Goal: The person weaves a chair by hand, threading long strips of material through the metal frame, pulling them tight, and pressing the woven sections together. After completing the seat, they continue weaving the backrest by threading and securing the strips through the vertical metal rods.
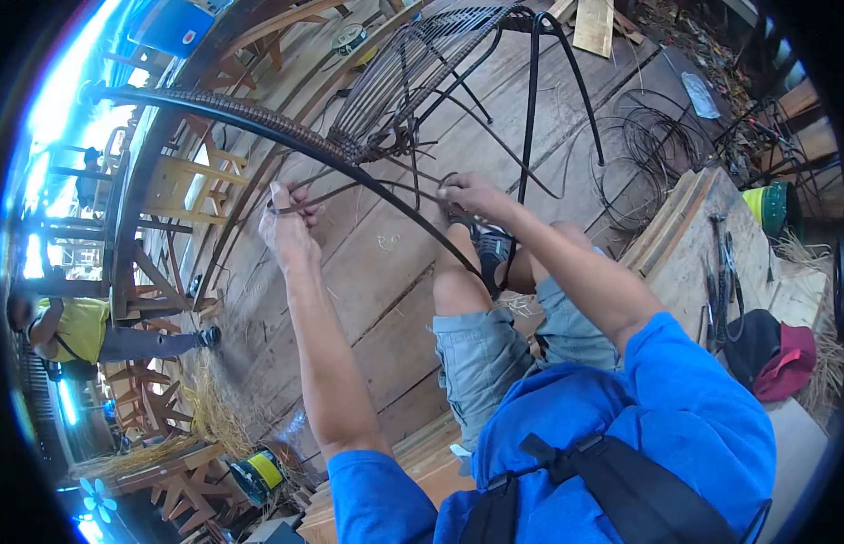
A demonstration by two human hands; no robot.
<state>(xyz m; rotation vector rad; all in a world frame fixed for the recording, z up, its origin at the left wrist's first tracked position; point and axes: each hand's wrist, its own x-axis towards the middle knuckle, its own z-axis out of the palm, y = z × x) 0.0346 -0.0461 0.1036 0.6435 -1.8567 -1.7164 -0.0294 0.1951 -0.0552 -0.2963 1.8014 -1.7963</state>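
Note:
A chair frame of black metal tube (532, 100) stands tilted in front of me, with brown strands (422, 68) woven across it. One long bar of the frame, wrapped in brown weave (249, 107) along its far part, slants down between my arms. My left hand (290, 225) is closed on a flat brown weaving strand (336, 189), left of that bar. This strand runs across under the bar towards my right hand (476, 198), which pinches brown strand near my knees. Loose strand ends hang from the woven corner (376, 145).
Coiled brown strands (653, 136) lie on the plank floor (376, 272) at right. Pliers-like tools (723, 263) and a black-and-red cap (771, 354) rest on a wooden board. A person in a yellow top (77, 328) is at far left, near wooden stools (190, 186). A green-yellow bucket (258, 476) stands at lower left.

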